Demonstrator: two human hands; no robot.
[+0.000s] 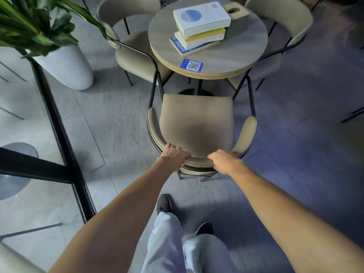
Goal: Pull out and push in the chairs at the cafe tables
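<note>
— Where are the hands?

— Both on the curved backrest of the near chair [197,123]. The left hand [174,153] is closed over the top edge towards the left, fingers curled onto the inner face. The right hand [223,160] is wrapped over the same edge a little to the right, knuckles up. Nothing else is in either hand.

— And the chair itself?

— It stands on the grey floor [118,134] on the near side of the round table [236,56], seat facing the table. The seat's far edge sits near the tabletop's rim; whether it reaches under the rim I cannot tell. The person's legs and dark shoes are just behind the chair.

— Anything close by?

— Two more beige chairs. The left chair [134,56] is tucked against the table, its black frame running down beside the near chair's left armrest. The right chair [281,18] stands at the far right, its black leg close by the near chair's right armrest.

— On the table?

— A stack of books [201,24] towards the far side and a blue QR card [191,65] by the near edge. Off to the left, a white planter [67,66] with green leaves, and a black-framed glass partition [59,123] running along that side.
</note>
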